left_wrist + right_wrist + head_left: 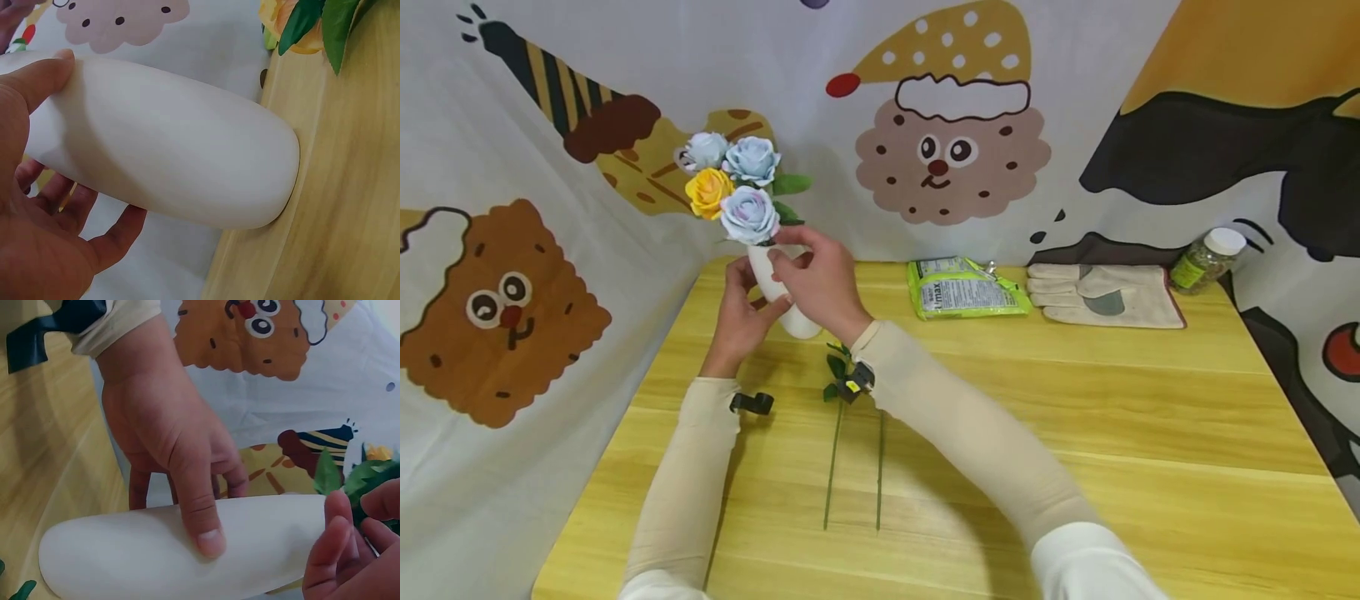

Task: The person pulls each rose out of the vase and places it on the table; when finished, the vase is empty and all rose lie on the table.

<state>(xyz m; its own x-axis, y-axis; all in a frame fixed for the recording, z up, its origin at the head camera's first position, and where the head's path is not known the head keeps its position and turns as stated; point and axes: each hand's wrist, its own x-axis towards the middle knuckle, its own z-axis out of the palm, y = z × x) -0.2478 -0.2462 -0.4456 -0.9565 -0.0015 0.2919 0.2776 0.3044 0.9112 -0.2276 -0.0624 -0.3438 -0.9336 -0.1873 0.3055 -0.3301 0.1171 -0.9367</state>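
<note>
A white vase point(801, 322) stands tilted on its base near the table's back left. My left hand point(739, 312) grips its side, thumb on one face and fingers on the other, as the left wrist view point(44, 231) shows. Blue roses point(750, 215) and a yellow rose point(708, 193) fill the vase mouth, with green leaves point(369, 487) below them. At the rim my right hand point(823, 279) pinches among the stems; its fingertips partly cover them. Two more flower stems point(832, 467) lie on the table, their heads mostly hidden under my right forearm; an orange-yellow bloom point(306, 31) shows in the left wrist view.
Along the back edge lie a green packet point(966, 289) and pale work gloves point(1105, 297). Beside the gloves a lidded jar point(1206, 262) leans at the back right corner. A printed cloth point(820, 108) hangs behind the wooden table point(1075, 433).
</note>
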